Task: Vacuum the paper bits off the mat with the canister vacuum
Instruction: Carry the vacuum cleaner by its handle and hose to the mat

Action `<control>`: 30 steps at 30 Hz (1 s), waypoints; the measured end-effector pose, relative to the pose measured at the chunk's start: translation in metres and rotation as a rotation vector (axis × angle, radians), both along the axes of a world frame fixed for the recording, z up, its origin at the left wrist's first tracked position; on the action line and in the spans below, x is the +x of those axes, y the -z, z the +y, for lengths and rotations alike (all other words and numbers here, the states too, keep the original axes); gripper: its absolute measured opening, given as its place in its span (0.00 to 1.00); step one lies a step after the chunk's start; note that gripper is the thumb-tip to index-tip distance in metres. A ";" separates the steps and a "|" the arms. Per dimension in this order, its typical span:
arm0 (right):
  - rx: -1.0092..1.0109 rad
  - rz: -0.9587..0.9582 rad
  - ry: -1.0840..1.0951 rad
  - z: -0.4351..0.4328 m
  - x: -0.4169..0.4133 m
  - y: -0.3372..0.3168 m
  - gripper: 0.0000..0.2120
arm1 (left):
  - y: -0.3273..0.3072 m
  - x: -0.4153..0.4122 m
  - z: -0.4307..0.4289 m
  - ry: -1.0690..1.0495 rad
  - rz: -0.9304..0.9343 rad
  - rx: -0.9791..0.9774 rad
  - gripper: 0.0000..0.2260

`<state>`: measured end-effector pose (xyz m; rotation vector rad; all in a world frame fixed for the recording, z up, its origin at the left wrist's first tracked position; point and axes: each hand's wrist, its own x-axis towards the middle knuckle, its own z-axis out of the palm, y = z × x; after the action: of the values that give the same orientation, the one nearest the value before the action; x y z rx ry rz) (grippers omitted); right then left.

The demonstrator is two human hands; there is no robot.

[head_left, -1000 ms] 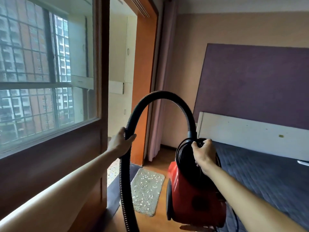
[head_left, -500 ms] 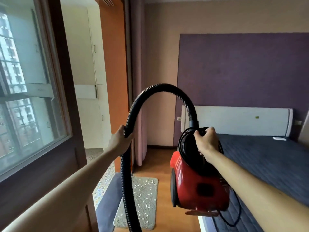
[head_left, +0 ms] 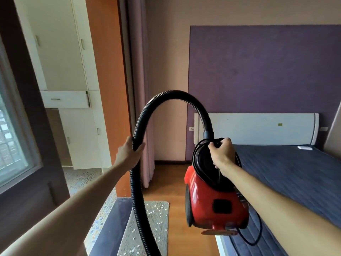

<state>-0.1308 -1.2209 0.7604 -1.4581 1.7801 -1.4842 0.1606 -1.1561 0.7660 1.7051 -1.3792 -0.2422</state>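
Both hands were occupied and well apart. The right hand (head_left: pixel 221 154) gripped the top of the vacuum (head_left: pixel 212 200), held in the air beside the bed (head_left: pixel 295 172). The left hand (head_left: pixel 129 154) was wrapped round the hose (head_left: pixel 166 95). Vacuum looked rigid and fairly heavy, so a top grip suited it. Hose was ribbed and floppy, likely to swing. Mat (head_left: pixel 158 218) with paper bits (head_left: pixel 153 211) lay on the floor (head_left: pixel 177 209) below. Loose cord (head_left: pixel 256 235) dangled underneath, a probable snag risk, and the bed edge was close on the right.

home bedroom: bed (head_left: pixel 287 174) with white headboard (head_left: pixel 258 126), curtain (head_left: pixel 140 89), white cabinets (head_left: pixel 60 52), wooden floor (head_left: pixel 184 182), apartment window (head_left: pixel 11 137).
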 end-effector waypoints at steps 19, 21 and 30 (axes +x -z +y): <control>0.014 0.072 -0.002 -0.262 -0.004 0.018 0.13 | 0.026 0.006 -0.271 -0.011 -0.010 0.055 0.14; 0.020 0.068 -0.004 -0.284 -0.002 0.020 0.13 | 0.029 0.007 -0.294 0.002 -0.013 0.059 0.14; 0.054 0.050 0.006 -0.405 0.024 0.026 0.12 | 0.033 0.038 -0.421 0.005 -0.041 0.077 0.16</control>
<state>-0.1065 -1.6255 0.7346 -1.4767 1.8410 -1.4026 0.1989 -1.5768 0.7325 1.7790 -1.4208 -0.2678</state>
